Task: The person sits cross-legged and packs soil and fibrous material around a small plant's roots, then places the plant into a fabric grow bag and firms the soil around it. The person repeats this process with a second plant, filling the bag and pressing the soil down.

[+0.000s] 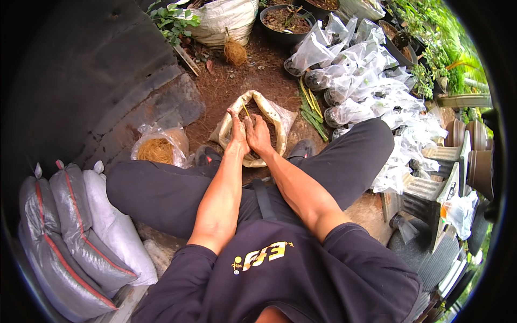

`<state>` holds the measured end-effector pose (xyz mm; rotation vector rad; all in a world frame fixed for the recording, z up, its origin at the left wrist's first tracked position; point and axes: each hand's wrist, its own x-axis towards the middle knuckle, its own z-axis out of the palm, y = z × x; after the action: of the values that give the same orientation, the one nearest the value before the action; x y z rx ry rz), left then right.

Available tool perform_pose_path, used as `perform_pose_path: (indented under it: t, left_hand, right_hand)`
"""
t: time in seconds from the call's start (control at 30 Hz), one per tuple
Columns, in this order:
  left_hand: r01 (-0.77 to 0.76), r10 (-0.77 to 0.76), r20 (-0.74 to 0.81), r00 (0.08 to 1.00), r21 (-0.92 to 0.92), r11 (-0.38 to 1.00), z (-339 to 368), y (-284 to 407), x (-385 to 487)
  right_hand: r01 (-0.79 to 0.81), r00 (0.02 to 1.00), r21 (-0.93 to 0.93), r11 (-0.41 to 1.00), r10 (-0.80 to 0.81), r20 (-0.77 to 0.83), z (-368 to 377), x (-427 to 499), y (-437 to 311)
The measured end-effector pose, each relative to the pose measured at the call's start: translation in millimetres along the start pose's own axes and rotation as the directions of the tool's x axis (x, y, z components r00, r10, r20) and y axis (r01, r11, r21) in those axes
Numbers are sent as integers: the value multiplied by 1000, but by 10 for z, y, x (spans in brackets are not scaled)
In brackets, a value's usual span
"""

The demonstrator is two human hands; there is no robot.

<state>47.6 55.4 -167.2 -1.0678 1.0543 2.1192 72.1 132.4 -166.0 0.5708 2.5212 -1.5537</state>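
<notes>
A white woven sack (278, 121) with a rolled-down rim stands between my feet, with dark soil inside. My left hand (237, 131) is over its mouth, soil on the palm and fingers extended. Close against it, my right hand (258, 133) has its fingers bent toward the left palm. A thin yellow stalk (245, 109) rises beside the fingertips of both hands; its lower end is hidden, so the hold on it is unclear. Several yellow and green stalks (312, 105) lie on the ground right of the sack.
Clear plastic bags with dark bases (359, 84) stand in rows at right. A plastic bag of coconut fibre (155, 151) sits at left, below a dark sheet (101, 72). Grey filled sacks (72, 226) lean near my left side. Black pots (286, 26) and a large white sack (226, 20) are ahead.
</notes>
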Motion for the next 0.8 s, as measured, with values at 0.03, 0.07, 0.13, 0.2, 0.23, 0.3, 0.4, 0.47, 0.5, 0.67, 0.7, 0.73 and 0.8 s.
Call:
perform_pose_path:
  t: [0.03,0.07,0.13,0.2,0.23,0.3,0.4,0.47,0.5,0.67,0.7,0.73,0.8]
  left_hand:
    - [-16,16,7,1000,21,1000,15,32,-66]
    - [-34,33,16,999,38,999,25,62,-112]
    - [-40,35,42,999,142,989,25,103,-145]
    - [-26,4,99,995,223,974,5,108,-108]
    - [-68,78,-30,997,236,969,0,61,-79]
    - [-60,60,-10,998,16,998,-21,-13,-8]
    - [-35,49,116,992,-116,993,-38,-93,63]
    - [-151,177,225,958,-129,980,-29,-104,64]
    - [-138,153,185,971,-94,986,-25,-87,58]
    - [-199,199,-6,980,11,980,37,-65,20]
    - [-202,205,-50,978,58,978,50,-70,36]
    - [-182,194,-94,976,124,975,52,-58,61]
    - [-141,175,-208,962,169,976,50,-42,128]
  right_hand:
    - [-84,996,-24,996,85,27,-38,0,-35]
    - [-96,994,-56,994,99,47,-88,0,-81]
    - [-118,990,-20,993,120,70,-173,3,-193]
    - [-162,982,175,971,141,128,-227,-14,-273]
    - [-138,981,187,973,107,165,-225,-39,-291]
    - [-11,982,254,967,-37,184,-200,-77,-280]
    - [74,983,-105,992,-55,174,-166,-67,-176]
    - [7,969,-251,968,55,240,-144,-28,-123]
    - [13,981,-255,967,37,189,-122,-21,-113]
    - [-145,989,-215,966,146,-14,-80,-38,-122]
    - [-166,986,-188,968,162,-41,-78,-37,-120]
    - [-185,983,-195,963,184,-22,-75,-30,-114]
    - [-201,979,51,978,201,21,-79,10,-81]
